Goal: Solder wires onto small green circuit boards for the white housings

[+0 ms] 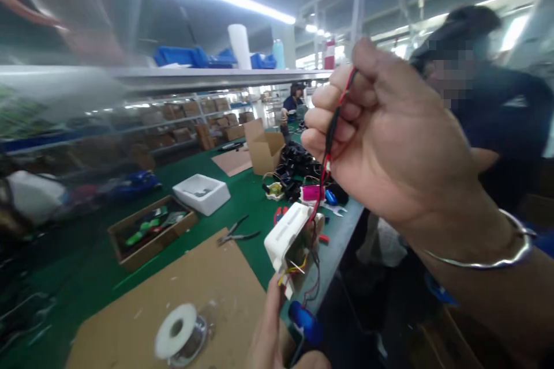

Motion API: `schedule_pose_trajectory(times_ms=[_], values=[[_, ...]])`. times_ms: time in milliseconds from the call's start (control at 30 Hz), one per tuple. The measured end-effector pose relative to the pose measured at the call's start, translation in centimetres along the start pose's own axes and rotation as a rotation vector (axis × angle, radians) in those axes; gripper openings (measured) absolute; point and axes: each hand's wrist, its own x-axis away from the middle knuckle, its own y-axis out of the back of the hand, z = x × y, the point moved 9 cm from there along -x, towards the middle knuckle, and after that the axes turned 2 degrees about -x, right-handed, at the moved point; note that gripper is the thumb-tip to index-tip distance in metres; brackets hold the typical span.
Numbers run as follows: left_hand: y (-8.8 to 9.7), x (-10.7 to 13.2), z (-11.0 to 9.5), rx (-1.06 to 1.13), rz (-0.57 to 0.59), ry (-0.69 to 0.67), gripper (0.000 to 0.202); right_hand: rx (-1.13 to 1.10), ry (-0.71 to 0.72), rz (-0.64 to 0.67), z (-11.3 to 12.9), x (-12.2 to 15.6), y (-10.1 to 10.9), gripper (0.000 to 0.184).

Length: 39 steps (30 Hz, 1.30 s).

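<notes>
My right hand is raised in front of me, closed in a fist round a red and black wire pair. The wires run down into a small white plastic unit with yellow and red leads showing at its open end. My left hand holds that unit from below at the bottom edge of the view; only some of its fingers show. A blue part hangs just beneath the unit. Blurred fingers cross the top left corner; whose they are I cannot tell.
On the green bench lie a cardboard sheet with a solder spool, pliers, a cardboard tray of green parts, a white tray, an open carton and a cable pile. A co-worker stands close right.
</notes>
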Motion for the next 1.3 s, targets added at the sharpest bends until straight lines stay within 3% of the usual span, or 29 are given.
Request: schedule_pose_trajectory(times_ms=[100, 167, 267, 400, 500, 600, 667, 800, 1000, 1133, 1300], values=[[0.9, -0.5, -0.9, 0.194, 0.024, 0.082, 0.058, -0.07, -0.058, 0.119, -3.8, -1.6, -3.3, 0.05], [2.8, -0.7, -1.4, 0.265, 0.003, 0.139, 0.045, -0.146, -0.116, 0.192, -6.8, -2.2, -4.7, 0.05], [7.4, 0.1, -1.9, 0.281, -0.144, 0.214, 0.041, -0.273, -0.248, 0.23, -11.8, -2.5, -5.2, 0.046], [14.1, 2.4, -2.8, 0.168, -0.309, 0.285, 0.042, -0.337, -0.38, 0.177, -18.3, -2.6, -3.9, 0.042], [19.4, 4.0, -4.1, -0.058, -0.467, 0.284, 0.04, -0.255, -0.43, 0.211, -22.6, -2.6, -3.5, 0.042], [24.0, 4.8, -6.3, -0.6, -0.64, 0.248, 0.036, 0.027, -0.322, 0.345, -25.2, -2.9, -4.1, 0.043], [25.6, 4.7, -7.3, -0.942, -0.69, 0.228, 0.033, 0.177, -0.255, 0.419, -26.4, -2.8, -4.5, 0.041], [27.3, 4.1, -5.8, -1.193, -0.667, 0.25, 0.026, 0.42, -0.214, 0.602, -29.1, -1.3, -4.9, 0.041], [27.7, 3.9, -1.9, -1.336, -0.484, 0.415, 0.015, 0.799, -0.174, 0.953, -33.9, 3.4, -4.0, 0.034], [26.4, 1.3, -1.9, -1.386, -0.421, 0.363, 0.021, 0.937, -0.091, 0.943, -34.6, 3.4, -3.8, 0.02], [25.2, -2.6, 0.1, -1.417, -0.269, 0.317, 0.018, 0.96, 0.048, 0.873, -33.9, 3.5, -6.0, 0.017]])
